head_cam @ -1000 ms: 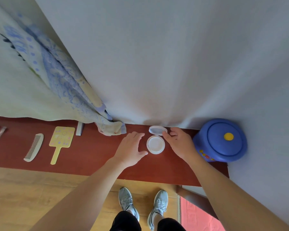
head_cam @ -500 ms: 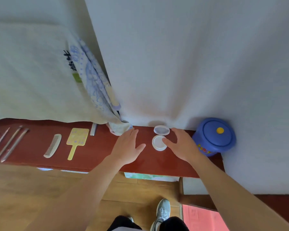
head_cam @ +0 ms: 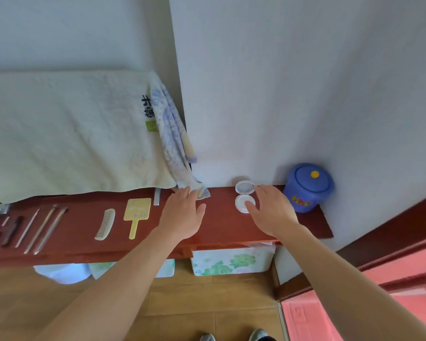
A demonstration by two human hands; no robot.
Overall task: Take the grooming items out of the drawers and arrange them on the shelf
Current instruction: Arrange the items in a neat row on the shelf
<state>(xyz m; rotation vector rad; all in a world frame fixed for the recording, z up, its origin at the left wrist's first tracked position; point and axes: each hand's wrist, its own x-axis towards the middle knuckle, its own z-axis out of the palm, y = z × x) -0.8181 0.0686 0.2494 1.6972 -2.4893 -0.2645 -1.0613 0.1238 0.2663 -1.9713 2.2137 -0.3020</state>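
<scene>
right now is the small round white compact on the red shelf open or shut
Open: the small round white compact lies flat on the red shelf, its lid folded back beside its base, both insides showing.

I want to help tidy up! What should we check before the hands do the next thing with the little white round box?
1. White compact lies open on the shelf: ok.
2. Right hand touches its base: ok.
3. Left hand empty, hovering: ok.
4. Blue pot apart from the compact: ok.
5. Comb and yellow mirror laid out: ok.
6. Drawers emptied: cannot tell.
</scene>
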